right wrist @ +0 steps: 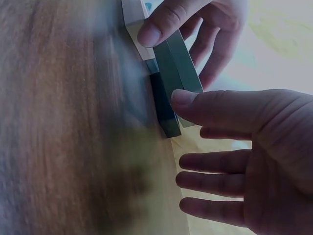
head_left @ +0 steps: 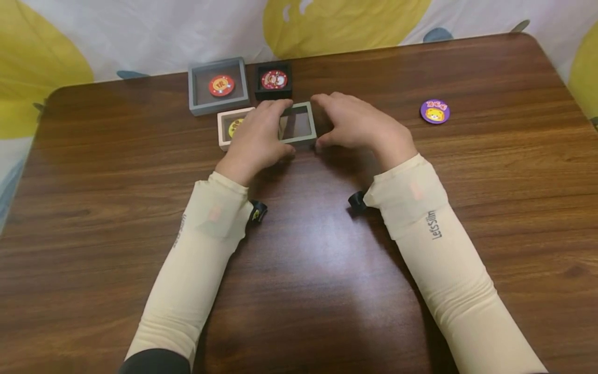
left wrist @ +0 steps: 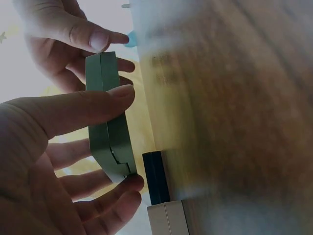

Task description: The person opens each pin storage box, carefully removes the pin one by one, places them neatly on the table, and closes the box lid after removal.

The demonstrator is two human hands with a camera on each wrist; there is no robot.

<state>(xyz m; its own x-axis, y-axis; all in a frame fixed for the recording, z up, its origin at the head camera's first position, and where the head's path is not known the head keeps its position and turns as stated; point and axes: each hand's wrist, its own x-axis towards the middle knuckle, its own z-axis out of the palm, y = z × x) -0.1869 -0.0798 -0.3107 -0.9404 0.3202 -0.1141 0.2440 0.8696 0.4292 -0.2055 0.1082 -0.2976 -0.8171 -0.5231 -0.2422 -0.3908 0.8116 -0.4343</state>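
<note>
My left hand (head_left: 259, 136) grips a small grey rectangular display frame (head_left: 299, 140) with a see-through window, thumb on the near side and fingers behind. The left wrist view has the left thumb lying across the frame's edge (left wrist: 105, 73). Around the frame's right end is my right hand (head_left: 366, 124); its thumb overlaps the frame in the right wrist view, while the other fingers (right wrist: 212, 183) stretch out straight. A cream frame (head_left: 222, 136) lies beside and partly under my left hand, which hides part of the yellow round badge (head_left: 233, 127) in it.
Behind stand a larger grey frame (head_left: 192, 93) with a red-orange badge (head_left: 221, 85) and a black frame (head_left: 273, 95) holding a red badge (head_left: 274, 79). A purple bear badge (head_left: 435, 111) lies on the wooden table (head_left: 490, 171) at right. A patterned cloth (head_left: 154, 31) hangs along the back edge.
</note>
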